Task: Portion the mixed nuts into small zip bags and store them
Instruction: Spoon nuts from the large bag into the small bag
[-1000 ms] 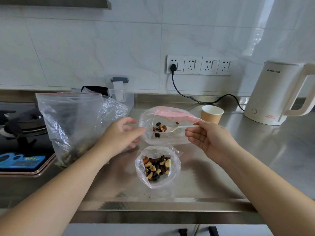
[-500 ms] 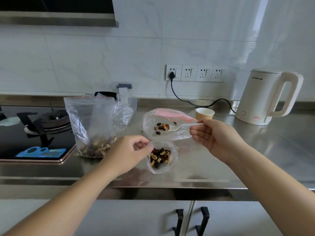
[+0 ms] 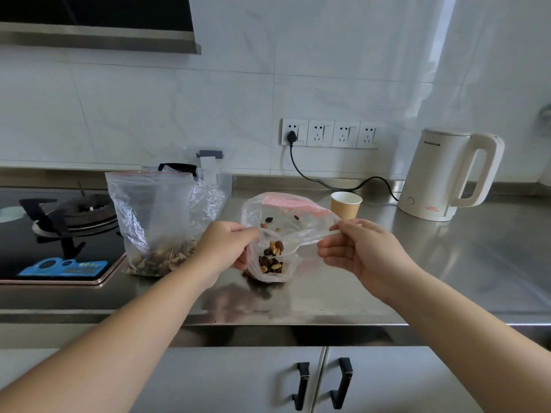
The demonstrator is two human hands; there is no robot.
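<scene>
Stove [image 3: 53, 234] cut off by left frame edge. Range hood [image 3: 98, 25] cropped at top left. Object at far right edge [image 3: 547, 113] mostly out of frame, unidentifiable. Kettle [image 3: 441, 174] logo too small to read. Clear container [image 3: 213, 171] behind large bag [image 3: 152, 216], lower part hidden. Left fingertips hidden behind small bag [image 3: 269, 257].

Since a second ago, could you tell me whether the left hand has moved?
Yes. The left hand dropped from the pink-strip bag toward the counter edge, to the small bag mouth.
</scene>
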